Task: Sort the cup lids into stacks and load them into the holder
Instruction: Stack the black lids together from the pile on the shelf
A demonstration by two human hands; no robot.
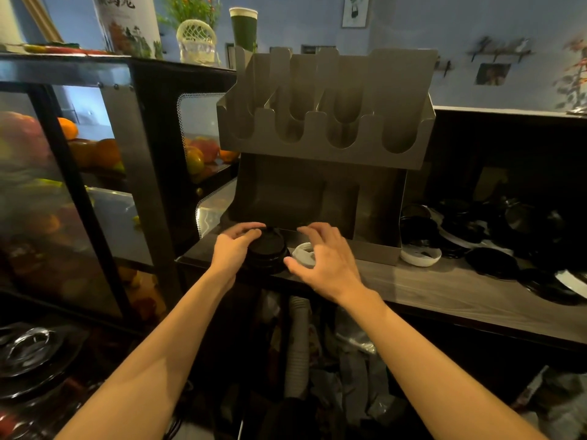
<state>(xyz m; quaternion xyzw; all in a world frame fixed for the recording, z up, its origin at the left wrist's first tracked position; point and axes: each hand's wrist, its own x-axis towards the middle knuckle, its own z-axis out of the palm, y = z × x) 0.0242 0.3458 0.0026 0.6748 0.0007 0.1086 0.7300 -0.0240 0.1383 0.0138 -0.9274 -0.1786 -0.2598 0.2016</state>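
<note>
A short stack of black cup lids (266,254) stands on the wooden counter in front of the steel lid holder (320,144). My left hand (233,249) holds the stack from its left side, fingers curled over the top edge. Just right of the stack, my right hand (320,257) hovers with fingers spread, above a white lid (303,252) that it partly hides. The holder's slots look empty. A heap of loose black lids (482,236) lies on the counter to the right, with another white lid (421,255) beside the holder's base.
A glass display case with fruit (95,173) stands close on the left. The wooden counter (444,296) runs to the right under the lid pile. A green paper cup (243,28) sits behind the holder. Paper cups and bags are stored below the counter.
</note>
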